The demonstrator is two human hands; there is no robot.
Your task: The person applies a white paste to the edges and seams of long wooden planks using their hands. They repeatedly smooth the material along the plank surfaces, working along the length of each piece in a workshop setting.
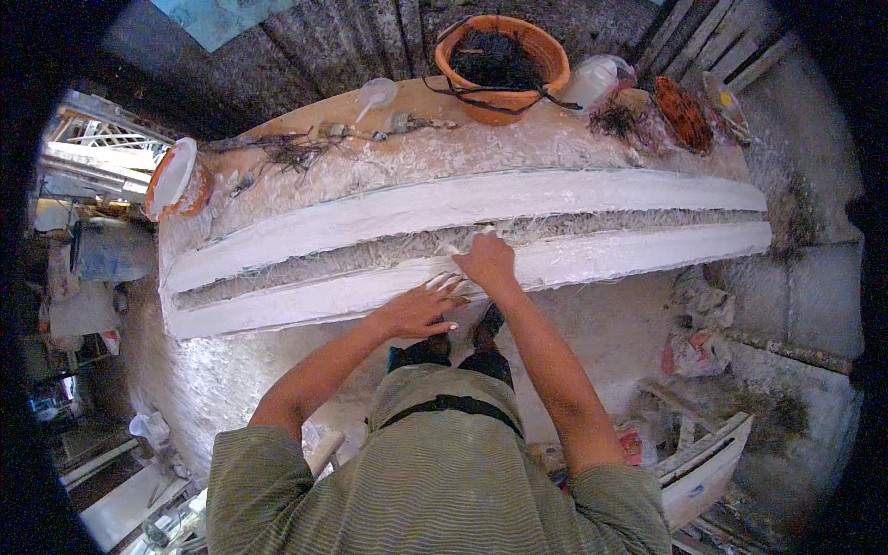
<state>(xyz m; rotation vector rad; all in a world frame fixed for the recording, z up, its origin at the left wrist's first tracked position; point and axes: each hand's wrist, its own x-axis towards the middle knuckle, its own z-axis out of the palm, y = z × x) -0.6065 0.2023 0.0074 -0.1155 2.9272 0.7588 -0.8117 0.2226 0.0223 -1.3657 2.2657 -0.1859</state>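
Note:
A long, curved white piece [629, 192], which looks like plaster, lies across the table. A rough grey groove with whitish fibres [351, 256] runs along its length. Over the near edge of this piece, my left hand [422, 308] is spread, fingers apart and holding nothing I can see. My right hand [487, 263] is closed at the groove, just right of my left hand. Pale strands show by its fingertips, but the fingers hide what they grip.
An orange basket [502, 116] of dark fibres stands at the table's far side, beside a pale translucent container [593, 83]. A clear ladle-like scoop [374, 93] and dark loose fibres [294, 151] lie behind the white piece. At the far left sits a white-smeared orange bucket [188, 191].

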